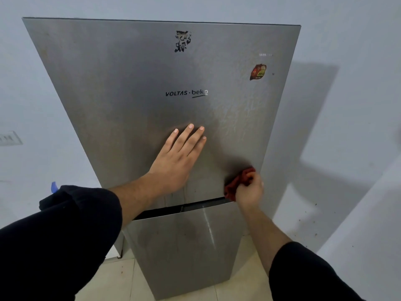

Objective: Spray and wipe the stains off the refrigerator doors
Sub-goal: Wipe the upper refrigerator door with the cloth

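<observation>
Red cloth [238, 181] is gripped by the right hand [249, 191] low on the upper door [108, 72], the spread left hand [178, 157] is pressed flat beside, and streaks [234, 122] above are probably to be wiped next.

Pale blue walls [347, 40] carry a switch plate [9, 138] above a beige tiled floor [112, 281].

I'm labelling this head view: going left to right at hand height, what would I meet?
Wall switch plate → blue object → left hand, flat on the upper door → red cloth, gripped by the right hand.
</observation>
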